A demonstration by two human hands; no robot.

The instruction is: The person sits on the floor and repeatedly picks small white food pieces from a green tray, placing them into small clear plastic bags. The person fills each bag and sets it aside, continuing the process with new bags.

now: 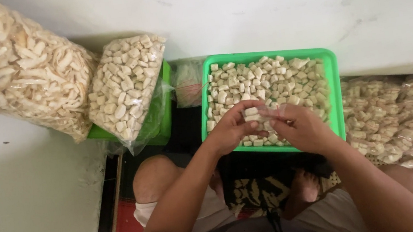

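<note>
Both hands meet over the tray [336, 93] at 6 o'clock: left hand [232, 128] pinches crackers [252, 114]; right hand [298, 127] fingers curl around a thin clear bag [277, 111], seemingly mid-filling.

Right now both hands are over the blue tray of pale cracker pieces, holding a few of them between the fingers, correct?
Not quite: the tray is green, not blue, as the head view shows. The rest holds: the left hand and the right hand meet over it, holding a few pale cracker pieces between the fingers.
</note>
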